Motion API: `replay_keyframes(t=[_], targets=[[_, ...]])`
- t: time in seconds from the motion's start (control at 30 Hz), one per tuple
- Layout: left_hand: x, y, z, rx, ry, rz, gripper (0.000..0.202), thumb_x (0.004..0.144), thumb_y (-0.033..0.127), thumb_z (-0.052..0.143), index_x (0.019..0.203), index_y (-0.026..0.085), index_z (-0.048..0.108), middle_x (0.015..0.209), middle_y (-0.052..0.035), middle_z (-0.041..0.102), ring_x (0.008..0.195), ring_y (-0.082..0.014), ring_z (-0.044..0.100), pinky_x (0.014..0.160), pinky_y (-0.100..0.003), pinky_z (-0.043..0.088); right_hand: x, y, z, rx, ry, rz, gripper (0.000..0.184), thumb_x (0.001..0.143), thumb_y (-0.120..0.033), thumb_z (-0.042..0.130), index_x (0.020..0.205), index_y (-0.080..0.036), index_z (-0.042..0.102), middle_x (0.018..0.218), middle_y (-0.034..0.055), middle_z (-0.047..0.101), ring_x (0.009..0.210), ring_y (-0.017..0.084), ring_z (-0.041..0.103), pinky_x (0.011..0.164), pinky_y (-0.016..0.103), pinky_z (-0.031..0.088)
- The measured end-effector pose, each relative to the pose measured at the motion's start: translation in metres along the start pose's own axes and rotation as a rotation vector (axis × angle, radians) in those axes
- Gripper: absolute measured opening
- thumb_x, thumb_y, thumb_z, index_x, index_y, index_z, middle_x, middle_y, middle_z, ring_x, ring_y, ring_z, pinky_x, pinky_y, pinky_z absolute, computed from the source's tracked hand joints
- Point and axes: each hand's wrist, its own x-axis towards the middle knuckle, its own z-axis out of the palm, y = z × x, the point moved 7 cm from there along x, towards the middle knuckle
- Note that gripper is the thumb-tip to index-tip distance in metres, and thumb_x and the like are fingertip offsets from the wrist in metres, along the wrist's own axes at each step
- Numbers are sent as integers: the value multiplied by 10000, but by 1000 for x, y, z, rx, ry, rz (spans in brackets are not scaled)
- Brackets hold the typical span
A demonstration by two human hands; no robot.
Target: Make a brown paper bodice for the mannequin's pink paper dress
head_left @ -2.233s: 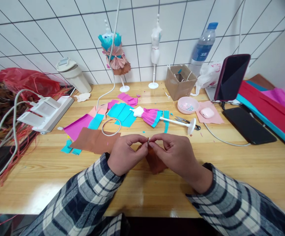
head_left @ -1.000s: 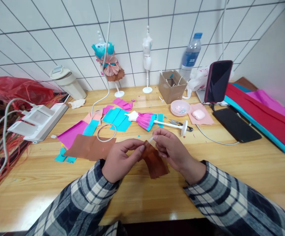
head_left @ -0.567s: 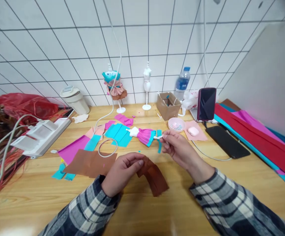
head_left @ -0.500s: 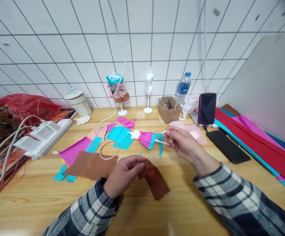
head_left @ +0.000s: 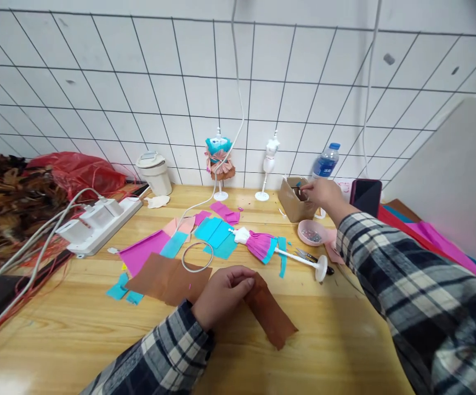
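Note:
My left hand (head_left: 227, 293) is closed, thumb and fingers pinching a strip of brown crepe paper (head_left: 271, 318) whose free end slants toward the front right. My right hand (head_left: 323, 195) reaches over the small cardboard box (head_left: 298, 206), fingertips drawn together at its opening; whatever they hold, if anything, is hidden. Between the hands, a miniature dress form (head_left: 242, 236) in a pink and blue paper skirt (head_left: 261, 247) lies on its side, its round white base (head_left: 321, 269) toward the right. Under my left wrist is a larger brown paper sheet (head_left: 168, 280).
Blue paper (head_left: 217, 236), pink paper (head_left: 143, 249) and a ring (head_left: 197, 269) lie to the left. A dressed form (head_left: 220, 164) and a bare form (head_left: 268, 164) stand at the wall. Scissors (head_left: 310, 257) and a pink dish (head_left: 310, 233) are at right, a power strip (head_left: 102, 225) at left.
My right hand has moved from beside the lying dress form back to the cardboard box, uncovering the form's base and the scissors. My left hand keeps its pinch on the brown strip. The view has shifted.

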Motion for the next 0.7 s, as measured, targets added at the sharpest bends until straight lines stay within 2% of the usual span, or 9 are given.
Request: replay_keyframes(t=[0.17,0.27,0.33,0.4,0.47,0.53,0.57,0.63,0.7], targets=[[-2,7,8,-62,-57,66,335,785,453,668,871,130,688,648,-4,598,579,-105,471,591,-252,393,-4,11,-8,-197,101,-61,233,756,-380,658,863,-206,771,927,137,737,1042,337,603,894,458,398],[-2,7,7,-88,-57,70,352,781,459,674,882,123,690,629,6,572,568,-103,452,593,-258,387,-2,8,-3,-193,87,-171,371,863,-242,510,1191,-206,681,1070,115,734,1041,283,634,884,401,439],[-2,6,6,-84,-48,61,359,773,463,681,883,121,689,624,9,564,566,-103,449,592,-260,383,2,5,4,-165,41,-224,537,835,-111,489,1361,-205,550,1194,88,697,1131,253,606,924,367,437],[-2,4,6,-69,-49,50,370,764,468,689,884,119,687,636,5,572,567,-102,449,593,-261,382,6,2,5,-163,20,-257,648,800,-51,507,1424,-223,473,1242,75,675,1219,254,552,996,398,397],[-2,5,7,-57,-52,53,370,763,474,690,868,119,687,640,3,579,571,-100,450,598,-261,385,3,-3,0,-157,46,-271,623,827,-71,513,1426,-241,471,1182,79,704,1213,272,551,1036,466,350],[-3,7,8,-60,-54,65,369,767,479,686,847,119,689,626,5,575,574,-100,452,606,-262,392,-16,-12,-12,-137,125,-262,496,895,-184,512,1388,-234,522,1059,91,739,1106,287,605,1012,493,360],[-3,8,8,-64,-47,67,370,766,482,687,843,120,689,622,5,577,576,-101,458,607,-262,397,-33,-18,-19,-112,174,-251,464,905,-280,536,1364,-220,549,1023,103,742,1044,301,621,955,477,404],[-3,8,7,-70,-17,59,375,755,483,698,858,123,691,637,-2,597,580,-103,475,603,-262,410,-85,-29,-32,33,331,-233,407,935,-381,488,1289,-224,614,992,98,731,936,282,635,859,421,449],[-4,7,6,-69,17,43,374,749,476,706,884,128,692,668,-14,627,586,-107,495,598,-265,423,-146,-43,-28,269,327,-295,341,946,-372,462,1163,-235,686,965,83,721,806,233,632,759,357,470]])
